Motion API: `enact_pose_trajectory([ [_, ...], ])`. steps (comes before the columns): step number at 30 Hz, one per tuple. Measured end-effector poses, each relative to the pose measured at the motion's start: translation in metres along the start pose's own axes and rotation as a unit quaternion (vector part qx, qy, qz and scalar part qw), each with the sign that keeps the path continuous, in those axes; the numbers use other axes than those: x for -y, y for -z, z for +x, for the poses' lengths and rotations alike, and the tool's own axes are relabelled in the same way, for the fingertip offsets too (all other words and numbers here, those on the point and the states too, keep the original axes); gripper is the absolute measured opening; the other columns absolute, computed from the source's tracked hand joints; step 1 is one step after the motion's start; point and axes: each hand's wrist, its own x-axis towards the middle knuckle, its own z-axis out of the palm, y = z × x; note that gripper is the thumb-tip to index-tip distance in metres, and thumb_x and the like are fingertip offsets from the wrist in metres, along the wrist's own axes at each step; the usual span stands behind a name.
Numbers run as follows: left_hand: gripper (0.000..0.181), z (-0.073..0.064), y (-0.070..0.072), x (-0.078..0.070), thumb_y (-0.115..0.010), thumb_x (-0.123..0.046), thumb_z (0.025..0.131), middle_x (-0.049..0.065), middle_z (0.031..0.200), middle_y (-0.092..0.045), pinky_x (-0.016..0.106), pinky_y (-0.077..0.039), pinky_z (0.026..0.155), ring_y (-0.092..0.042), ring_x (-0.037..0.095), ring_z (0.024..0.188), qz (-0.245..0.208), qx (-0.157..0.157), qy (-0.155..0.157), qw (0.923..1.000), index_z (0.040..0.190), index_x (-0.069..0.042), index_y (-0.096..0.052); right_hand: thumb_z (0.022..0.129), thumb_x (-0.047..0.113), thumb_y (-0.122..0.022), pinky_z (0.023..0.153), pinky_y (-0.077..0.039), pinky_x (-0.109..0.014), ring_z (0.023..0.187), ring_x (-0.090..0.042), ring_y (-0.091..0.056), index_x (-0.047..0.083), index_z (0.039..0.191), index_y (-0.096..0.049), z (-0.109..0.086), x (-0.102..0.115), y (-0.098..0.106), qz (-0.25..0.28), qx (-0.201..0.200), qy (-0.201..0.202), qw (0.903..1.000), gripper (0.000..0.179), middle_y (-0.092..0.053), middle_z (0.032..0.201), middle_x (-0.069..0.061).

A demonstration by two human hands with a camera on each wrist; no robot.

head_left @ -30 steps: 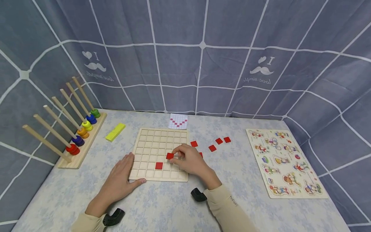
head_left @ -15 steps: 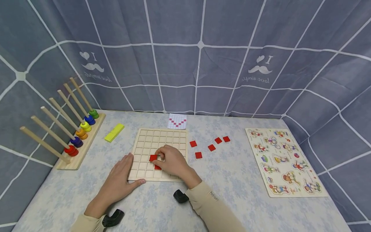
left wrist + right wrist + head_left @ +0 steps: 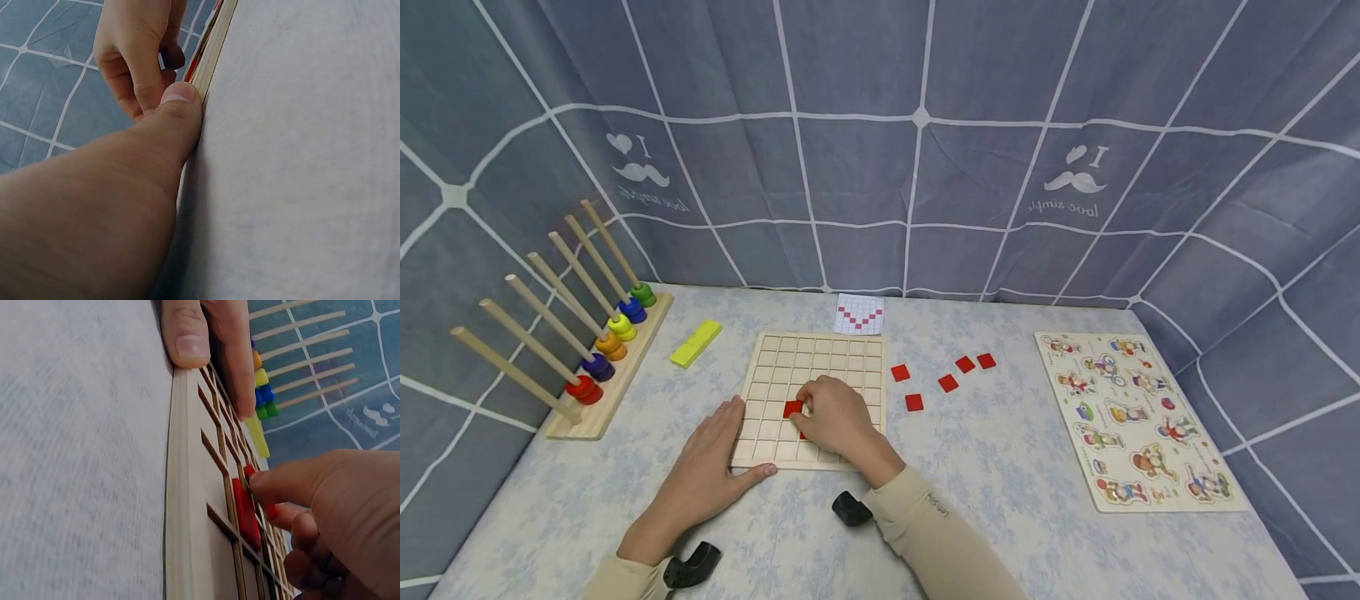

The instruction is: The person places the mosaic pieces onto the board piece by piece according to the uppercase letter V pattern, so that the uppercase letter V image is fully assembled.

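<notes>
A wooden grid board [image 3: 767, 358] lies in front of me. My right hand [image 3: 838, 417] pinches a red square tile [image 3: 792, 409] between thumb and fingers over the board's left-middle cells. Partly behind that hand, a second red tile [image 3: 245, 515] sits in a cell nearer the front, clearest in the right wrist view. My left hand [image 3: 711, 462] rests against the board's front left corner, fingers stretched along the left edge and thumb at the front edge. Whether the pinched tile lies flat in its cell, I cannot tell.
Several loose red tiles [image 3: 947, 382] lie right of the board. Behind it is a small pattern card [image 3: 859, 314]. A yellow block [image 3: 696, 343] and a peg stand with coloured rings [image 3: 617, 375] stand left. A picture puzzle board [image 3: 1138, 421] lies far right.
My right hand has carried the pinched tile leftward across the board, past the tile in the front cell, with only a slight shift lately. The left hand stays put.
</notes>
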Motion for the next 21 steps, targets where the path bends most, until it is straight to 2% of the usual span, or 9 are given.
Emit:
enact_pose_trajectory([
  [9,0.115,0.0007,0.0011,-0.0011,-0.071,-0.065,0.086,0.028,0.166,-0.025,0.067,-0.023,0.12,-0.023,0.048,0.153,0.002,-0.008,-0.004,1.0,0.162,0.003,-0.018,0.09,0.03,-0.077,0.052,-0.037,-0.017,0.064,-0.004,-0.048,0.013,0.108,-0.079,0.0023,0.0049,-0.0017,-0.009,-0.013,-0.014,0.9998,0.025,-0.057,0.077,0.007],
  [21,0.116,0.0008,-0.0002,0.0002,-0.07,-0.066,0.086,0.027,0.167,-0.023,0.065,-0.021,0.122,-0.021,0.048,0.154,0.002,-0.001,0.001,1.0,0.162,0.003,-0.016,0.089,0.029,-0.079,0.052,-0.038,-0.017,0.063,-0.002,-0.051,0.015,0.106,-0.081,0.0023,0.0067,-0.0013,0.004,-0.013,-0.025,0.9996,0.022,-0.065,0.077,0.008],
])
